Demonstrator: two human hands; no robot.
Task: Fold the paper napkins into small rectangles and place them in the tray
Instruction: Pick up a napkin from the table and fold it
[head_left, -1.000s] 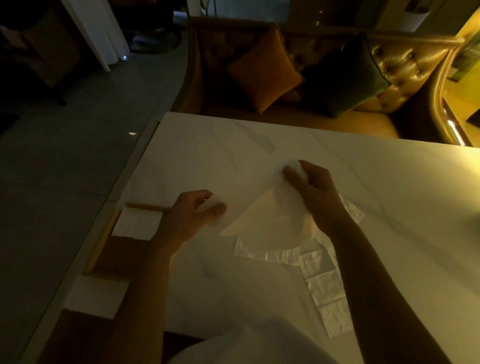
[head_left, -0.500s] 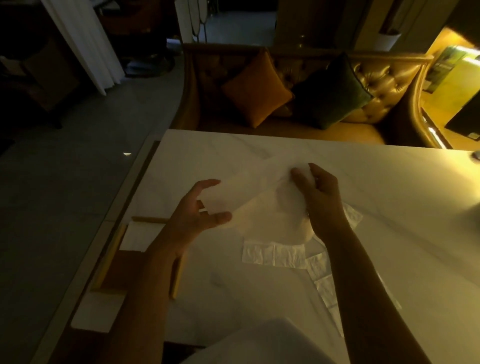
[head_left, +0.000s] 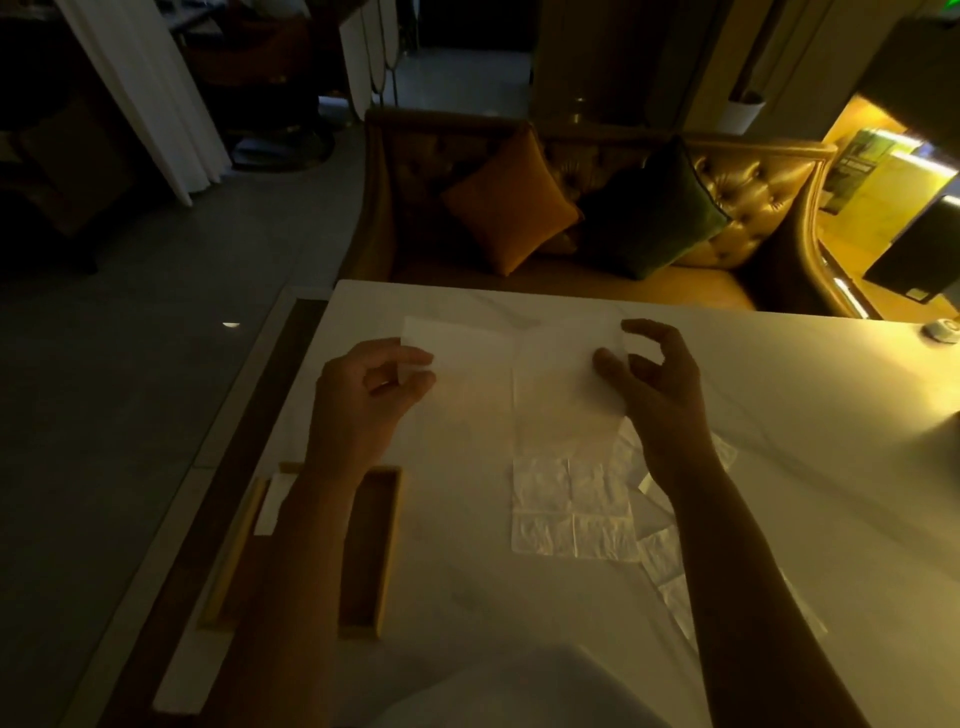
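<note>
Head view: dim room, white table (head_left: 779, 415), both arms reaching forward.
Napkin in hand: one napkin (head_left: 519, 374) held spread out above the table, apparently fully opened, a vertical crease showing near its middle.
Left hand: left hand (head_left: 358, 400) at the napkin's upper left corner, thumb and forefinger pinching that corner, other fingers curled.
Right hand: right hand (head_left: 654, 384) at the napkin's right edge, thumb on the paper; the remaining fingers are loosely arched and spread, and whether they touch the sheet cannot be told.
Loose napkins: several unfolded sheets (head_left: 571, 509) lying flat on the table just below the held one, more trailing under the right forearm.
Tray: wooden tray (head_left: 387, 545) at the table's left edge, partly hidden by the left forearm; one white folded piece (head_left: 270, 504) visible at its left side.
Step in hand: judged as the start of a fold, sheet stretched flat but no fold made yet.
Next move calls for: bringing opposite edges together evenly along the crease, pressing flat, repeating to a small rectangle, then carrying it left to the tray.
Background: sofa (head_left: 727, 218) with orange and green cushions beyond the table.
</note>
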